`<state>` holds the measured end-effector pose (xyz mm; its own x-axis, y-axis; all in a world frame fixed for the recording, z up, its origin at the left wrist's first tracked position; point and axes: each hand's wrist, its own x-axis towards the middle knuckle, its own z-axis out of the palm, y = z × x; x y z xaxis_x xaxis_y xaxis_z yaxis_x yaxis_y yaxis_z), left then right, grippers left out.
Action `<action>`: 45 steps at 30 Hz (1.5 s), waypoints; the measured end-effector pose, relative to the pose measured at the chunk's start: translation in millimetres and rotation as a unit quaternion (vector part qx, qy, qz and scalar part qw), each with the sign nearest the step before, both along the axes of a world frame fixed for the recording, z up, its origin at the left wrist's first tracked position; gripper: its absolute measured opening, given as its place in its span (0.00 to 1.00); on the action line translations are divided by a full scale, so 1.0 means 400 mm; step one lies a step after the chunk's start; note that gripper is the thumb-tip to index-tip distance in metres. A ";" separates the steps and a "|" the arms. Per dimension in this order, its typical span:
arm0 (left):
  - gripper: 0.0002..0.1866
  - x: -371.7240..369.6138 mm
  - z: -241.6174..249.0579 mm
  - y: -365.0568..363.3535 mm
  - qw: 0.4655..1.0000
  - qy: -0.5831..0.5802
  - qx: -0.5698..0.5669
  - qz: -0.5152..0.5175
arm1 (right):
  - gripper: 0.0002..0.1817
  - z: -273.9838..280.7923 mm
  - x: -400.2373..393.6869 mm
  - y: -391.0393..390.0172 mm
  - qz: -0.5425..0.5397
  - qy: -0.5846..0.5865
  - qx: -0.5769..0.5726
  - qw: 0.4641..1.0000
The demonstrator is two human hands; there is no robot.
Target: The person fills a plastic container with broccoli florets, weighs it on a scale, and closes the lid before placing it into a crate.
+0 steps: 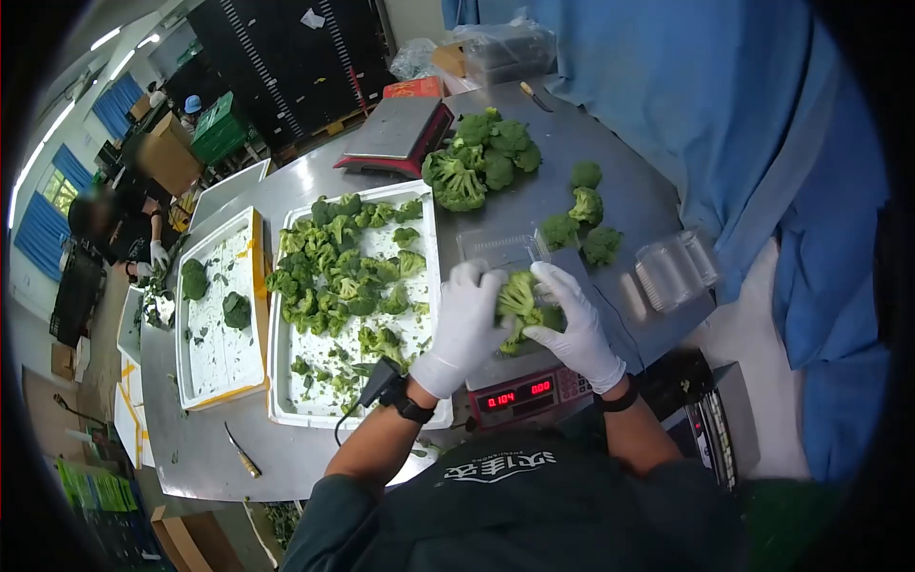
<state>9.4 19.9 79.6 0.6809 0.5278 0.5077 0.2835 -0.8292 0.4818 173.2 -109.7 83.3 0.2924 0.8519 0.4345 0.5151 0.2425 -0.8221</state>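
Observation:
My left hand [463, 329] and my right hand [578, 329], both in white gloves, close around broccoli florets [519, 303] from either side. The fingers of the left hand are curled and slightly blurred. On the right, thumb and fingers are bent round the green pieces. Below the florets is a scale [519, 393] with red digits lit, one reading 0.104. A clear plastic container [496, 250] shows just behind my hands; its lower part is hidden by them. To the left stands a white tray [405, 367] of cut florets.
Broccoli heads [481, 157] and loose florets [583, 212] lie on the metal table [315, 181]. Clear containers [672, 272] are stacked at right. A second scale [396, 129], another white tray [224, 348] and a knife [243, 453] lie around. A co-worker [119, 229] stands far left.

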 end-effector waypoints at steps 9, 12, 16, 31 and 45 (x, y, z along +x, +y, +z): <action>0.32 -0.006 -0.155 -0.079 0.999 0.027 -0.031 -0.015 | 0.33 -0.111 0.072 -0.027 -0.102 -0.038 -0.025 0.994; 0.29 -0.028 -0.174 -0.095 0.999 0.004 -0.045 -0.007 | 0.35 -0.098 0.078 -0.010 -0.169 -0.020 0.009 0.985; 0.28 -0.041 -0.175 -0.110 0.999 -0.026 -0.021 0.021 | 0.37 -0.103 0.048 0.013 -0.173 -0.163 0.026 0.971; 0.29 -0.001 -0.185 -0.075 0.994 0.035 -0.032 0.095 | 0.20 -0.143 0.002 0.006 -0.136 -0.287 -0.082 0.945; 0.21 -0.003 -0.177 0.035 0.975 -0.153 -0.121 0.103 | 0.18 -0.168 -0.025 0.036 -0.086 -0.324 -0.065 0.940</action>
<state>8.3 33.8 8.9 0.3842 0.7674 0.5133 0.2449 -0.6208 0.7447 163.0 -95.1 16.2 0.1398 0.8747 0.4642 0.9403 0.0296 -0.3390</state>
